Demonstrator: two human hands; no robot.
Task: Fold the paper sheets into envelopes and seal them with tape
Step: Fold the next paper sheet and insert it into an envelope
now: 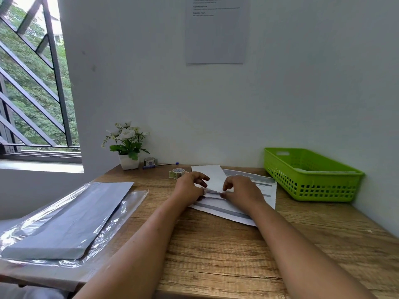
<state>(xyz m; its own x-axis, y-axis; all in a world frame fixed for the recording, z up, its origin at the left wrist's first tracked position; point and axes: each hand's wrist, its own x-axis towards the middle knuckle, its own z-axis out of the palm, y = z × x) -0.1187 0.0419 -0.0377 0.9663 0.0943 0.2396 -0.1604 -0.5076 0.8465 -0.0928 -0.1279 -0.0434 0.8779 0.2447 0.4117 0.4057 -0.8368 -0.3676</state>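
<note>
At the centre of the frame, a printed paper sheet [224, 211] with grey bands is being worked on the wooden table [216, 255]. Its far part is lifted as a white flap [212, 174] standing between the 2 hands. The fold line is pinched by the left hand [190, 187], whose fingers are curled and whose fingertip is pressed to the crease. From the other side the same fold is gripped by the right hand [243, 189], its fingers bent down onto the paper. Just beyond the left hand, touching nothing, a roll of clear tape [178, 173] is seen lying on the table. Further back, a second tape roll [149, 161] and a blue pen [159, 165] are set beside a white pot of flowers [128, 147] against the wall. At the right of the frame a green plastic basket [313, 184] is placed, and some paper can be made out inside it. At the lower left a thick stack of paper [69, 214] is laid on its opened clear wrapper [129, 203]. Another printed sheet [217, 35] is fixed to the wall at the top.
</note>
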